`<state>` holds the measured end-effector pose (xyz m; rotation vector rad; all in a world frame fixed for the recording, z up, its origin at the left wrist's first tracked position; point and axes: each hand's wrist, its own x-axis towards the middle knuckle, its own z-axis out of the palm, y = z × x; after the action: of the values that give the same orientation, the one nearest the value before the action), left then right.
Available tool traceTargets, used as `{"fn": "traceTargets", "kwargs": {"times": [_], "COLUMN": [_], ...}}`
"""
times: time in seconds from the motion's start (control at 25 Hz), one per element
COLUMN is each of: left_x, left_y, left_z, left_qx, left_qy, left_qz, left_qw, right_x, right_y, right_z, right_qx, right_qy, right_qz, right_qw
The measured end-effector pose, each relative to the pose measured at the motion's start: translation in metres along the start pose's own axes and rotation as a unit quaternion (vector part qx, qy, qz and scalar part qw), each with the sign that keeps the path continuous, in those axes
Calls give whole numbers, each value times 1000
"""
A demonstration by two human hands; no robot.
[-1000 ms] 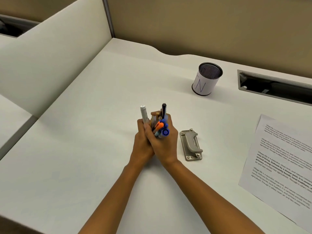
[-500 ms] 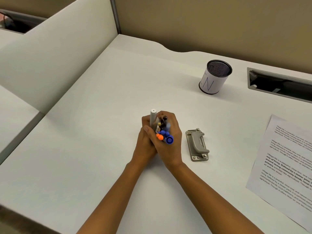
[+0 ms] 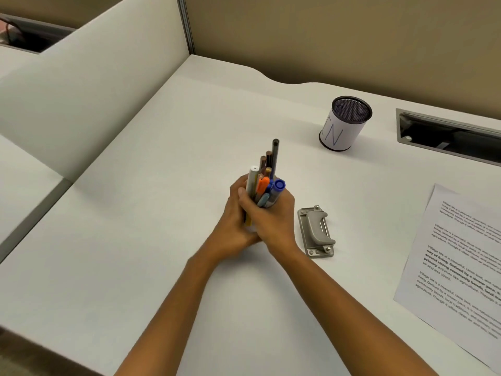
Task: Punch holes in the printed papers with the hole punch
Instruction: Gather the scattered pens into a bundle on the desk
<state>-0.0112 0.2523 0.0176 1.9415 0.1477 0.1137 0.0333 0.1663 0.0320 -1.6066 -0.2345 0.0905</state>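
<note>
Both hands clasp an upright bundle of pens and markers (image 3: 267,180) at the middle of the white desk (image 3: 151,213). My left hand (image 3: 234,226) wraps the bundle from the left, my right hand (image 3: 271,221) from the right, fingers overlapping. A grey metal hole punch (image 3: 315,231) lies flat on the desk just right of my right hand, apart from it. The printed papers (image 3: 461,256) lie at the right edge of the desk, untouched.
A black mesh pen cup (image 3: 344,123) with a white label stands at the back right. A recessed cable slot (image 3: 447,137) sits at the far right. A white partition (image 3: 89,85) borders the desk's left side.
The pens stand higher out of my hands than half a second ago, when they were pushed down level. Both hands stay clasped around the bundle in the same spot.
</note>
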Motion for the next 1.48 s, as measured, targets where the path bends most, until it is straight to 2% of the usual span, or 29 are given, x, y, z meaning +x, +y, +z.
{"fn": "traceTargets", "kwargs": {"times": [0.08, 0.12, 0.2, 0.28, 0.36, 0.52, 0.72, 0.84, 0.96, 1.08, 1.16, 1.28, 1.36, 1.48], "left_x": [-3, -4, -4, -3, 0, 15, 33, 41, 37, 27, 18, 3, -1, -3], "left_y": [4, 13, 35, 54, 72, 86, 79, 78, 78, 66, 54, 42, 40, 34], "left_z": [-19, -27, -35, -33, -28, -19, -15, -13, -10, -9, -5, 3, -3, -21], "left_qx": [-67, -114, -154, -107, -46, 91, 192, 140, -2, -62, -49, 24, 37, 50], "left_qy": [-78, -77, -26, 14, 42, 84, 112, 140, 138, 142, 140, 177, 221, 239], "left_qz": [13, 13, 54, 124, 179, 272, 281, 291, 239, 187, 85, -62, -121, -161], "left_qw": [995, 990, 986, 986, 982, 954, 934, 936, 961, 970, 985, 982, 967, 956], "right_x": [4, 4, 3, 0, -2, -4, 2, 3, 0, 0, -2, -14, -24, -33], "right_y": [3, 6, 10, 16, 20, 27, 37, 37, 35, 31, 29, 17, 12, 6], "right_z": [-7, -8, -8, -4, -1, 2, 0, 1, 2, 4, 7, 20, 31, 47], "right_qx": [5, 3, 13, 31, -4, -54, -41, -27, -13, -43, -49, 58, 20, -3], "right_qy": [-5, -12, -36, -54, -46, -52, -62, -59, -50, -43, -49, -76, -82, -110], "right_qz": [14, 11, -5, -19, -38, -70, -28, -9, 18, 24, 23, 72, 87, 112], "right_qw": [1000, 1000, 999, 998, 998, 995, 997, 998, 999, 998, 997, 993, 993, 988]}}
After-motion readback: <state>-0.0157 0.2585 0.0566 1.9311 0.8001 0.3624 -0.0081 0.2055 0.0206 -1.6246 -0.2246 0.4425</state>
